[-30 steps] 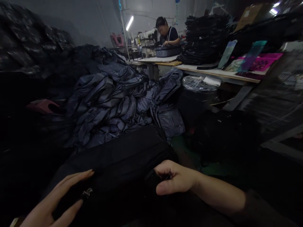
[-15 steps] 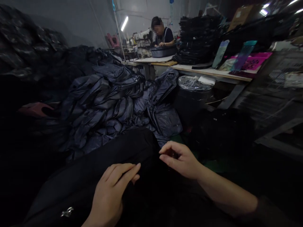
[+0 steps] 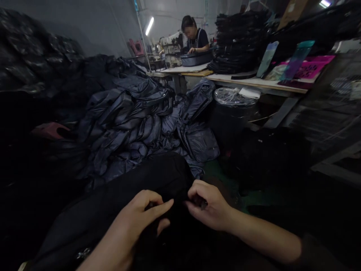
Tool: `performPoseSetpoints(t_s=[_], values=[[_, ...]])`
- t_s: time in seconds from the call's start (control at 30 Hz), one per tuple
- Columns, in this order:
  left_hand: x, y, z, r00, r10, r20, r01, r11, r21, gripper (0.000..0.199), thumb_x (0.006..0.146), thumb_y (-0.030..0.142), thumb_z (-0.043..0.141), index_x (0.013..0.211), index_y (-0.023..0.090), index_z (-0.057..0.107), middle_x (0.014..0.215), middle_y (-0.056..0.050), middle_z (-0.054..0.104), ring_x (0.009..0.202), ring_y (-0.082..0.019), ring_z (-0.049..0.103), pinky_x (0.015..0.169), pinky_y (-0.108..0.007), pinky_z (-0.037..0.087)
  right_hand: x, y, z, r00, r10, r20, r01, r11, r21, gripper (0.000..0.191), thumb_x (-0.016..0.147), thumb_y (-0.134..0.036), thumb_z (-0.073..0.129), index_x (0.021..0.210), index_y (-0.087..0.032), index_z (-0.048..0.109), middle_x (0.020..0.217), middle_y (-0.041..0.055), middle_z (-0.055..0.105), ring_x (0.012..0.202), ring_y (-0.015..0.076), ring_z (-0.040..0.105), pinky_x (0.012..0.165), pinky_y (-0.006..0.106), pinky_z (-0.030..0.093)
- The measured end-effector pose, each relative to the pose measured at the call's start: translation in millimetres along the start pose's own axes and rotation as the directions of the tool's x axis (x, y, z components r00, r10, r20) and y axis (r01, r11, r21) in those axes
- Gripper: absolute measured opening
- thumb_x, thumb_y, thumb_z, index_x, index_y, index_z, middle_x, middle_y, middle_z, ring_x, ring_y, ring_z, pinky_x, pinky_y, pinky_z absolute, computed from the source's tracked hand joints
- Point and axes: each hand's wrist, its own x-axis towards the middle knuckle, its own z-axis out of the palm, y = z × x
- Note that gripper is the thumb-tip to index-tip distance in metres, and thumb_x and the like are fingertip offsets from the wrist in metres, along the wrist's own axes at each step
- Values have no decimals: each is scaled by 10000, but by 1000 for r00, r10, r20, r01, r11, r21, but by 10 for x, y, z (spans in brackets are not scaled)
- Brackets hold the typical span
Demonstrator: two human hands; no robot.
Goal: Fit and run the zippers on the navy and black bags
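A black fabric bag (image 3: pixel 141 184) lies across my lap, with a small metal zipper pull (image 3: pixel 83 254) near its lower left. My left hand (image 3: pixel 135 216) rests on the bag with its fingers spread. The dark cloth hides whether they grip it. Close beside it, my right hand (image 3: pixel 208 205) pinches the bag's edge between fingers and thumb, with a small dark piece showing at the fingertips. Much of the bag's lower part is lost in shadow.
Beyond the bag rises a heap of dark navy quilted bags (image 3: pixel 124 128). A co-worker (image 3: pixel 196 35) works at a sewing machine (image 3: pixel 172 43) behind it. A long table (image 3: pixel 254 83) holds a black stack (image 3: pixel 239 41) and a pink basket (image 3: pixel 310 69). A film-covered bin (image 3: pixel 231 96) stands below it.
My left hand has moved up and right along the bag, from its lower left to beside my right hand. My right hand has come down onto the bag's edge and pinched it.
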Motion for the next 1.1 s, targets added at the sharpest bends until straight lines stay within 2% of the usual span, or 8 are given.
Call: performPoseSetpoints(t_s=[0.07,0.1,0.23,0.33,0.47,0.77,0.97,1.1], values=[[154,61,-290,963,32,266,-11,997,-81,441,737,397,633,1172,356,575,1095,-22,613,891,-182,613,746,-244,517,-14,23,-21,988,-150,34,151,988,-18,100,773,-178,589,769,-197,491,679,-28,460,563,92,434,513,220,323],[264,67,-404,955,58,289,-31,995,-97,445,717,437,642,1152,356,589,1129,-15,606,940,-198,604,795,-261,506,-15,22,-26,975,-216,55,218,975,-29,95,777,-183,587,782,-198,494,675,-28,468,557,92,436,512,224,317],[820,-91,-416,994,-103,-27,105,989,107,394,833,464,458,1150,268,584,1211,-46,568,1119,-222,507,978,-352,382,-4,-60,-8,909,-378,173,392,918,-56,82,778,-154,556,823,-197,502,690,-19,507,561,96,456,523,232,323],[1158,-279,-100,976,-210,54,190,947,258,535,799,557,426,1157,190,578,1168,-101,600,1097,-271,516,943,-387,389,-41,-124,8,865,-439,244,465,883,-63,113,750,-123,540,834,-188,501,700,-15,520,566,99,461,535,235,331],[1323,-440,181,913,-303,274,195,912,360,444,851,450,287,827,217,664,903,-68,691,849,-218,619,742,-294,445,-168,-121,0,894,-394,216,422,900,-107,142,714,-103,535,817,-190,493,690,-19,519,564,103,461,531,240,323],[1233,-776,89,864,-498,79,385,752,535,503,805,502,270,780,191,665,892,-148,687,830,-308,626,682,-363,435,-342,3,-34,959,-283,-14,280,956,-88,209,719,-43,544,858,-194,509,650,-24,488,536,101,443,518,234,338],[826,-835,-52,860,-510,21,504,855,123,480,776,596,368,732,213,654,766,-58,680,780,-246,624,700,-312,446,-359,145,-141,979,-160,-125,161,987,-2,247,703,4,509,836,-203,530,693,-9,494,587,115,477,527,232,361],[617,-821,-146,744,-644,175,661,675,-327,429,707,610,514,755,205,648,717,-25,669,733,-234,630,654,-308,467,-303,213,-181,984,-38,-177,41,999,18,204,739,-28,507,835,-202,553,727,2,504,610,122,484,539,239,377]])
